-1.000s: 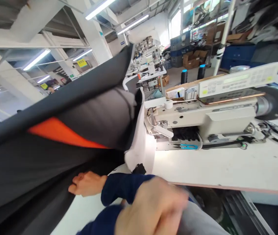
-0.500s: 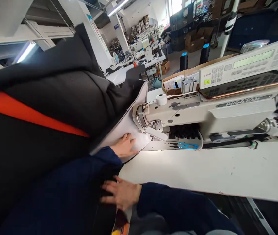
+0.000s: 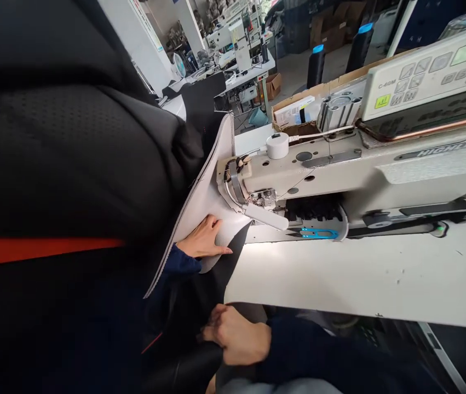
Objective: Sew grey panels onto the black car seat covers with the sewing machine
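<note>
A sewing machine [image 3: 323, 158] reaches in from the right, its head over a white-backed piece of material [image 3: 194, 213] with a dark stitched edge. On that pale surface, just left of the needle area, lies my left hand [image 3: 203, 239], thumb and fingers apart. Closer to my body, my right hand [image 3: 236, 334] is closed on black fabric [image 3: 200, 350], slightly blurred. A large dark cover with an orange-red strip [image 3: 44, 250] fills the left side.
Blue thread snips [image 3: 315, 233] lie on the machine bed beside the white table [image 3: 360, 273]. Behind the machine are black thread cones [image 3: 315, 67] and an open cardboard box [image 3: 323, 87]. Another sewing station [image 3: 253, 71] stands farther back.
My right hand has gone from spread fingers to a grip on the black fabric and shifted right. Black fabric now shows beside my left hand. The view has moved closer to the machine.
</note>
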The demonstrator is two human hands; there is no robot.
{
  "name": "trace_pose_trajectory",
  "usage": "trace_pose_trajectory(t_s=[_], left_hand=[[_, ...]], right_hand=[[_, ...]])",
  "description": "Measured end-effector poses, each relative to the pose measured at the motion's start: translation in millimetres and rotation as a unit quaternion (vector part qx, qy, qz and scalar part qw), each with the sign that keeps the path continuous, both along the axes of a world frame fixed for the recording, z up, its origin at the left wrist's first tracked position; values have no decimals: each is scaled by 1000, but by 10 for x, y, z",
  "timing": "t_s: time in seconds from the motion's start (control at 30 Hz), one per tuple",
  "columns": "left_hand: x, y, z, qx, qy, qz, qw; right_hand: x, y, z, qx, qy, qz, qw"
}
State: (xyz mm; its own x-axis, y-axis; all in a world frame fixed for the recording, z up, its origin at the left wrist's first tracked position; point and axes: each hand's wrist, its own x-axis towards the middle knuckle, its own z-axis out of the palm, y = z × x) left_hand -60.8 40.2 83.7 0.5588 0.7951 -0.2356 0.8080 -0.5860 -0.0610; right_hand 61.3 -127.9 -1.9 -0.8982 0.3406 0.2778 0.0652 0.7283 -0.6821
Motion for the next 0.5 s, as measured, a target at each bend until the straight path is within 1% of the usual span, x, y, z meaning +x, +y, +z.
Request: trace_pose_trajectory(t_s=[0.1,0.17,0.2,0.23,0.3,0.37,0.4,0.43,0.5], left_hand=[[83,-163,-78,36,-8,29,999],[157,-277,-109,53,14,42,998],[192,-334,-122,46,29,44,998],[219,-387,-134,27,39,44,998],[238,-470,-158,-42,28,53,997],[195,-501,-181,-126,-48,90,987],[150,-493,-191,-172,-110,116,972],[92,-472,-199,-223,-179,143,947],[-39,-403,-213,-331,-300,188,875]], right_hand=[[193,-89,100,3,0,16,1000],[237,-112,140,12,-6,17,1000],[241,-121,149,15,-10,13,1000],[240,-132,153,16,-16,8,1000],[246,-167,153,8,-26,1,1000],[297,-217,156,-5,-33,0,999],[346,-245,160,-12,-33,1,999],[408,-272,164,-19,-30,2,999],[555,-310,168,-35,-20,4,999]])
